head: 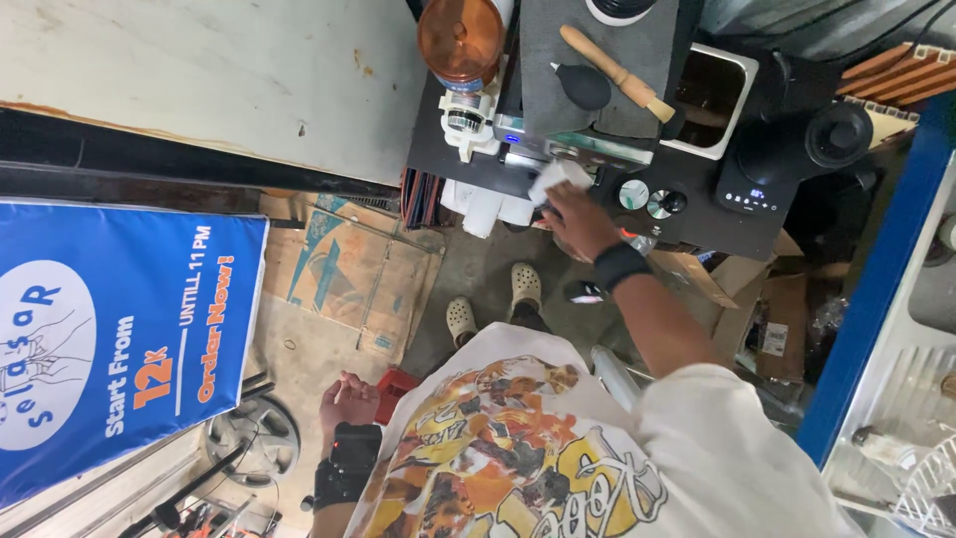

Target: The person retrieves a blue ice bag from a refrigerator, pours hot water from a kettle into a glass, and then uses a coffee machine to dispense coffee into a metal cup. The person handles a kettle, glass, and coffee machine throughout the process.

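We stand over a black counter point(697, 224) with an espresso machine point(558, 139) at its near edge, and our right hand point(578, 219) reaches out to it. Beyond the fingertips of that hand lies the machine's grey top mat point(597, 60), where a wooden-handled brush point(617, 75) rests slantwise beside a black rubber blower point(583, 87). Further past the fingers, to their left, stands a grinder with an amber hopper point(460, 40); to their right sit two small round tampers point(647, 199) and a black kettle point(787, 149).

The white cloth point(558, 179) is bunched under the right fingers, which are curled closed around it and pressing it to the machine's front edge (it lies just ahead of the knuckles, its long axis running roughly along the counter edge). Our left hand point(347, 401) hangs well behind, down by the hip, fingers loosely curled and gripping nothing we can see, so the right hand is far nearer the cloth.
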